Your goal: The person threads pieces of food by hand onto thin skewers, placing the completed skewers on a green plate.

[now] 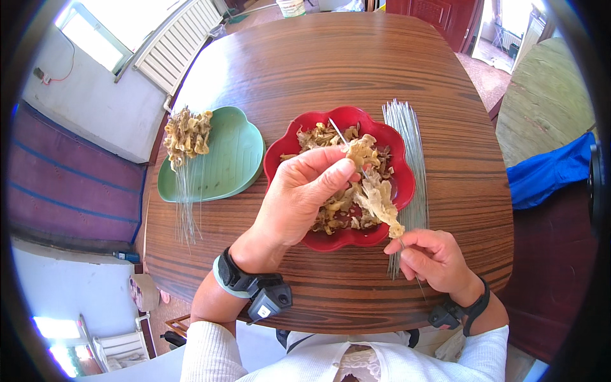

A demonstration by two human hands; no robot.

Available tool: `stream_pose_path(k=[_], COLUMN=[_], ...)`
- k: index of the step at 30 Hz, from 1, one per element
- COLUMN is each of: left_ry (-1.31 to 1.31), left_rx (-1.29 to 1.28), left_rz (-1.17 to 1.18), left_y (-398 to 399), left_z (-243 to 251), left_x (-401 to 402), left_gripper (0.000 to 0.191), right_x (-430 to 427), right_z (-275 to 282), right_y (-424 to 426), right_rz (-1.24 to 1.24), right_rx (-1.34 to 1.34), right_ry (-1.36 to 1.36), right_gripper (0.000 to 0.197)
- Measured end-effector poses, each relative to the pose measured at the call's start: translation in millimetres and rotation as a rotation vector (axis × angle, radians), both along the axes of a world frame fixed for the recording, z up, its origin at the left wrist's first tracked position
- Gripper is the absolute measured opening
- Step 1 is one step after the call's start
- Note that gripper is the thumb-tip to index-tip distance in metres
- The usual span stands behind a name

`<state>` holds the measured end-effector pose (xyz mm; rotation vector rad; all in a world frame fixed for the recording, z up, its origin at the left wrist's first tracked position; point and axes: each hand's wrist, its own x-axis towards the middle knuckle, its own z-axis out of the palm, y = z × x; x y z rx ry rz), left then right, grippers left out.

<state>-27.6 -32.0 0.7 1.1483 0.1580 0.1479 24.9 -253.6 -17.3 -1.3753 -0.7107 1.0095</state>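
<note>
My left hand (305,191) pinches a pale brown dried piece (363,150), possibly mushroom, on a thin metal wire (338,130) whose upper end sticks out past my fingers. More dried pieces (379,196) hang along the same wire down toward my right hand (432,258), whose thumb and fingers grip its lower part. Both hands are over or near a red scalloped bowl (324,244) holding loose dried pieces (329,224). Right of the bowl lies a bundle of straight metal wires (415,176). On the left, filled wires with clustered dried pieces (187,133) rest across a green tray (234,157).
The striped wooden table (334,62) carries the bowl, tray and wires. A white radiator (174,43) stands beyond its left edge. At the right are a blue cloth (551,169) and a greenish round surface (544,100). A white tub (291,7) stands past the far edge.
</note>
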Motion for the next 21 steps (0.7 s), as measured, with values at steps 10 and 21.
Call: stream_pose_path(k=[10,21], left_ry=[0.101,0.146], left_rx=[0.707,0.378], left_rz=[-0.393,-0.214], left_y=[-13.7,-14.0], left_z=[27.0,43.3], left_x=[-11.5,-77.0], left_gripper=[0.013,0.017], right_x=[5.1,9.7], right_z=[5.3,51.1], right_y=[1.8,49.4], right_rz=[-0.216,-0.165], right_rx=[0.11,0.155], right_ry=[0.038,-0.162], right_gripper=[0.018,0.02])
